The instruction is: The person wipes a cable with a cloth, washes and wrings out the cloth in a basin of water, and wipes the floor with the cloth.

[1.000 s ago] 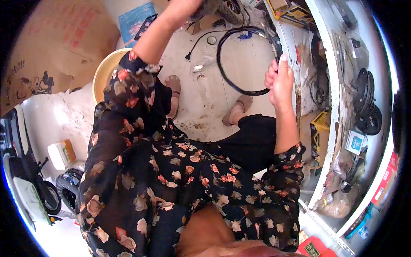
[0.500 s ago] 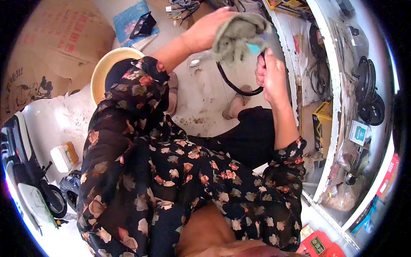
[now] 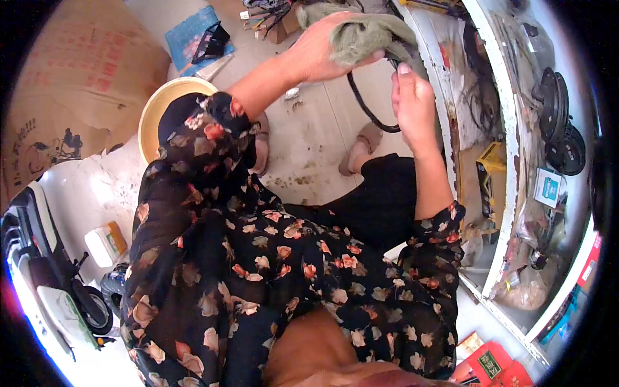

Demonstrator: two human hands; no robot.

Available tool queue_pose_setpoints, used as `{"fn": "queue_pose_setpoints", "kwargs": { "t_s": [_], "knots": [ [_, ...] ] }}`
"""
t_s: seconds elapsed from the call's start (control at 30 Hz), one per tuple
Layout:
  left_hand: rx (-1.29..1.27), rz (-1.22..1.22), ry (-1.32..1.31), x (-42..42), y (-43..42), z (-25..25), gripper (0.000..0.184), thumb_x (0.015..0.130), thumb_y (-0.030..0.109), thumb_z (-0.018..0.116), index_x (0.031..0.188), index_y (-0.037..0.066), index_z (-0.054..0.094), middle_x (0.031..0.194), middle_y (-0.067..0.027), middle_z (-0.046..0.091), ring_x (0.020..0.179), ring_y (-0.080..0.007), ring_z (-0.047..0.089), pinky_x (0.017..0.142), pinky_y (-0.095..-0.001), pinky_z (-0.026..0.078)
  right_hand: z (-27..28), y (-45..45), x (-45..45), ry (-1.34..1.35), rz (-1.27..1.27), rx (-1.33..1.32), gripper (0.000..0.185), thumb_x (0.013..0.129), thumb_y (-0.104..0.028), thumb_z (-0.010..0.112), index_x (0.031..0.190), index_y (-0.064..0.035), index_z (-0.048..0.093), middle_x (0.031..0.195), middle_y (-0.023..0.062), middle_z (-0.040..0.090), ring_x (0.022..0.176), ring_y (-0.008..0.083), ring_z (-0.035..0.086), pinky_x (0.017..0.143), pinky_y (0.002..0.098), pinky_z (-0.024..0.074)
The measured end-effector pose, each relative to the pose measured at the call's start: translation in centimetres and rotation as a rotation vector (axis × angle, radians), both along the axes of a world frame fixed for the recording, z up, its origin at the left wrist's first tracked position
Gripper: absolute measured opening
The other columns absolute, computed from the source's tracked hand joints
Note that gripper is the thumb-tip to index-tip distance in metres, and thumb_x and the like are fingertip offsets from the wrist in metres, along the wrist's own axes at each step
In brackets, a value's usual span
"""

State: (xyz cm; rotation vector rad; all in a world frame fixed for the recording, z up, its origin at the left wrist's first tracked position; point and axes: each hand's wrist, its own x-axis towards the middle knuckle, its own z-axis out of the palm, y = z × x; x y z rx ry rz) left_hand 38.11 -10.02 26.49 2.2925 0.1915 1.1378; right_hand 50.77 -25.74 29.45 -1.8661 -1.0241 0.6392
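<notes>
Black cable [image 3: 369, 114] is gripped by the right hand [image 3: 414, 97], fingers curled in, thumb extended upward; a bit of strand is seen just past the thumb tip, while the loop hangs to the left of the fingers, its lower end lost from sight at the hand. Grey-green cloth [image 3: 371, 40] is clutched by the left hand [image 3: 319, 51] at the cable's upper end; finger contact with the cable there cannot be told. Yellow basin [image 3: 150, 122] is seen left of the cable, white shelf [image 3: 512, 129] right of it.
</notes>
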Motion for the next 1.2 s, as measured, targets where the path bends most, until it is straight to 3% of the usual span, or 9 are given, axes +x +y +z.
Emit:
{"fn": "queue_pose_setpoints", "kwargs": {
  "t_s": [0.23, 0.33, 0.5, 0.7, 0.8, 0.9, 0.97, 1.1, 1.2],
  "knots": [
    [-0.423, -0.124, 0.364, 0.1, -2.3, 0.8, 0.038, 0.087, 0.04, 0.06, 0.103, 0.005, 0.061, 0.095, -0.0092, 0.063, 0.085, -0.0187, 0.057, 0.08, -0.032, 0.046, -0.5, -0.2, -1.0, -0.459, 0.191, 0.045, 0.033, 0.093, -0.026, 0.049, 0.074, -0.0001, 0.056, 0.063, 0.0249, 0.052, 0.059, 0.043, 0.052, 0.053, 0.0449, 0.0404],
    [-0.552, -0.098, 0.416, -0.1, -1.5, -0.1, 0.043, 0.087, 0.043, 0.057, 0.109, 0.006, 0.059, 0.099, -0.011, 0.063, 0.091, -0.0205, 0.058, 0.084, -0.0341, 0.045, -1.2, -0.2, -1.3, -0.668, 0.259, 0.048, 0.033, 0.09, -0.032, 0.055, 0.072, -0.0052, 0.053, 0.057, 0.0182, 0.053, 0.054, 0.0391, 0.054, 0.048, 0.045, 0.0411],
    [-0.893, 0.586, 0.488, -1.1, 6.0, -1.9, 0.068, 0.086, 0.059, 0.047, 0.117, -0.002, 0.056, 0.11, -0.0138, 0.06, 0.101, -0.026, 0.055, 0.09, -0.0387, 0.041, 0.1, -1.2, -0.8, -0.961, 0.267, 0.129, 0.032, 0.086, -0.033, 0.06, 0.069, -0.0088, 0.05, 0.053, 0.0116, 0.053, 0.051, 0.0331, 0.055, 0.044, 0.0424, 0.0409],
    [-1.331, 0.108, -0.741, -6.3, 12.1, 1.2, 0.047, 0.094, 0.045, 0.041, 0.116, 0.006, 0.055, 0.107, -0.0104, 0.062, 0.094, -0.0248, 0.06, 0.085, -0.0389, 0.049, -0.3, -1.2, 3.1, -0.261, -0.089, 0.296, 0.039, 0.094, -0.038, 0.048, 0.071, -0.0071, 0.051, 0.05, 0.0048, 0.043, 0.042, 0.0148, 0.042, 0.04, 0.03, 0.0318],
    [-1.469, -0.12, -0.653, -5.6, 9.8, 2.3, 0.047, 0.094, 0.045, 0.041, 0.117, 0.005, 0.054, 0.114, -0.0096, 0.059, 0.102, -0.0229, 0.058, 0.091, -0.038, 0.046, 1.5, -0.7, 2.1, 0.516, -0.193, 0.298, 0.045, 0.097, -0.047, 0.037, 0.07, -0.0118, 0.044, 0.053, -0.0066, 0.031, 0.042, 0.0064, 0.025, 0.039, 0.0226, 0.0187],
    [-1.445, -0.158, -0.323, -3.1, 6.3, 2.3, 0.048, 0.093, 0.045, 0.044, 0.118, 0.004, 0.053, 0.117, -0.0081, 0.057, 0.106, -0.0215, 0.055, 0.093, -0.0351, 0.044, 2.5, 0.0, 2.3, 0.823, -0.09, 0.342, 0.045, 0.097, -0.048, 0.034, 0.07, -0.0127, 0.039, 0.053, -0.0069, 0.024, 0.042, 0.0061, 0.02, 0.039, 0.0234, 0.0163],
    [-1.072, -0.255, -0.276, -1.1, 5.0, 2.4, 0.046, 0.092, 0.041, 0.051, 0.117, 0.003, 0.054, 0.111, -0.0066, 0.058, 0.101, -0.0173, 0.055, 0.089, -0.0318, 0.045, 3.2, 0.4, 1.5, 0.822, -0.066, 0.293, 0.045, 0.097, -0.048, 0.033, 0.068, -0.0133, 0.037, 0.053, -0.0074, 0.022, 0.042, 0.0055, 0.018, 0.038, 0.0231, 0.0147],
    [-0.946, -0.27, 0.281, -1.8, 2.9, 4.7, 0.05, 0.092, 0.036, 0.053, 0.127, 0.001, 0.05, 0.128, -0.0041, 0.052, 0.116, -0.015, 0.048, 0.103, -0.0282, 0.033, 3.1, 0.7, 1.5, 0.743, -0.031, 0.273, 0.045, 0.097, -0.048, 0.034, 0.068, -0.0134, 0.037, 0.053, -0.0075, 0.023, 0.041, 0.0049, 0.018, 0.038, 0.0226, 0.0141],
    [-1.094, -0.42, 0.253, -2.0, 3.1, 6.2, 0.044, 0.09, 0.032, 0.057, 0.122, 0.001, 0.055, 0.118, -0.006, 0.059, 0.105, -0.0158, 0.057, 0.095, -0.0297, 0.043, 3.4, 1.0, 1.9, 0.739, 0.02, 0.249, 0.045, 0.097, -0.048, 0.035, 0.068, -0.0133, 0.037, 0.053, -0.0073, 0.024, 0.041, 0.0045, 0.018, 0.037, 0.0223, 0.0134]
  ]
}}
